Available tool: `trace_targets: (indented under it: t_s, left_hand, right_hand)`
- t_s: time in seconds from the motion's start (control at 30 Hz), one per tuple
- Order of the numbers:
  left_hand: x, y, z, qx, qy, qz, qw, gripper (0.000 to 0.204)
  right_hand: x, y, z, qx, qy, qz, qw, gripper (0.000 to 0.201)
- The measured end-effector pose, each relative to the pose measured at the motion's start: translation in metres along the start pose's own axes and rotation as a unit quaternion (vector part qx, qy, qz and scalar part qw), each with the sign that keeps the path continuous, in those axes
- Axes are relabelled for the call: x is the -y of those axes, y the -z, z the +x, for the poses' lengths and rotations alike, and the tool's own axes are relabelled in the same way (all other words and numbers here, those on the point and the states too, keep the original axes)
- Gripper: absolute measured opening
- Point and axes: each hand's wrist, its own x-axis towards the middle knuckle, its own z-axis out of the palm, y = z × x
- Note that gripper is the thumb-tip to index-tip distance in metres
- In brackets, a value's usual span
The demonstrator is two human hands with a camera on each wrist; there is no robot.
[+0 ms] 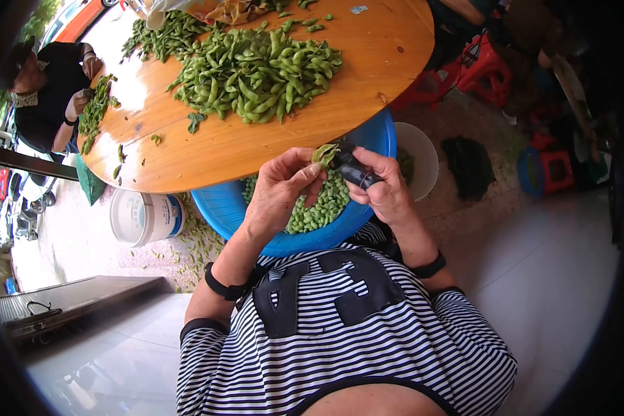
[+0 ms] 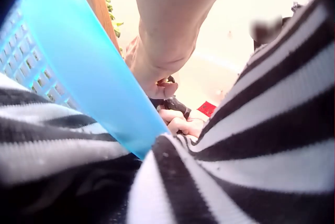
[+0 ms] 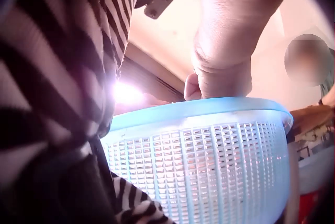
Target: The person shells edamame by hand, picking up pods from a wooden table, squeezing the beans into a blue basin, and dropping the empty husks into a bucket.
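Over a blue basket [image 1: 222, 208] of trimmed green pods, my left hand [image 1: 284, 187] pinches a green soybean pod [image 1: 324, 154] by its end. My right hand [image 1: 385, 187] grips a black-handled tool [image 1: 353, 168] whose tip meets the pod. A big heap of green pods [image 1: 256, 69] lies on the round wooden table [image 1: 208, 149] just beyond the basket. In the left wrist view the left hand [image 2: 157, 72] shows above the basket rim [image 2: 89, 67] with the right hand's fingers [image 2: 180, 124] behind. The right wrist view shows the right hand [image 3: 220, 77] behind the basket wall [image 3: 209, 161].
Another person [image 1: 45, 90] sits at the table's far left by a smaller pod pile [image 1: 96, 107]. A white bucket [image 1: 145, 216] stands on the floor left of the basket, a white bowl [image 1: 423, 156] to its right. Red stools [image 1: 485, 69] stand at the right.
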Motion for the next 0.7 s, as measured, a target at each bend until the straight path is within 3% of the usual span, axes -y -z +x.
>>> trace_targets:
  t_s: [0.03,0.07,0.13,0.17,0.23,0.37,0.47,0.53,0.57,0.63,0.67,0.7]
  left_hand:
    - [0.000,0.002,0.000,-0.011,-0.009,0.013,1.000,0.013]
    - [0.001,0.005,-0.001,-0.012,-0.010,0.013,1.000,0.013]
    - [0.002,0.010,-0.001,0.015,0.001,0.037,0.999,0.011]
    - [0.001,0.010,-0.001,0.016,0.001,0.037,0.999,0.011]
    - [-0.002,0.009,-0.002,0.001,0.039,0.068,0.997,0.018]
    - [-0.005,0.007,-0.005,0.006,0.023,0.116,0.993,0.023]
    - [0.001,0.014,-0.004,0.000,-0.037,0.210,0.977,0.028]
    - [-0.001,0.017,-0.003,0.028,-0.038,0.220,0.974,0.029]
    - [-0.003,0.016,-0.003,0.028,-0.038,0.219,0.975,0.029]
    - [-0.009,0.013,-0.003,0.068,0.054,0.111,0.990,0.029]
    - [-0.007,0.013,-0.003,0.068,0.054,0.111,0.990,0.029]
    - [-0.004,0.013,-0.001,0.084,0.061,0.012,0.995,0.028]
  right_hand:
    - [-0.002,-0.004,0.000,0.006,0.056,-0.057,0.997,0.031]
    - [0.002,-0.009,0.000,0.007,0.055,-0.057,0.997,0.031]
    - [0.022,-0.029,0.001,-0.091,0.013,-0.289,0.953,0.028]
    - [0.017,-0.027,0.003,-0.091,0.013,-0.289,0.953,0.028]
    - [0.006,-0.021,0.007,-0.054,0.168,-0.438,0.881,0.029]
    - [0.009,-0.022,0.004,-0.062,0.130,-0.445,0.884,0.029]
    - [0.010,-0.016,0.003,-0.030,0.104,-0.403,0.909,0.029]
    - [0.017,-0.017,0.002,-0.026,-0.047,-0.234,0.971,0.028]
    - [0.015,-0.013,0.003,-0.025,-0.047,-0.235,0.971,0.028]
    - [0.004,-0.003,0.003,0.007,-0.066,-0.008,0.998,0.032]
    - [0.000,0.002,0.004,0.007,-0.066,-0.008,0.998,0.032]
    - [-0.004,0.006,0.006,0.026,-0.059,0.025,0.998,0.034]
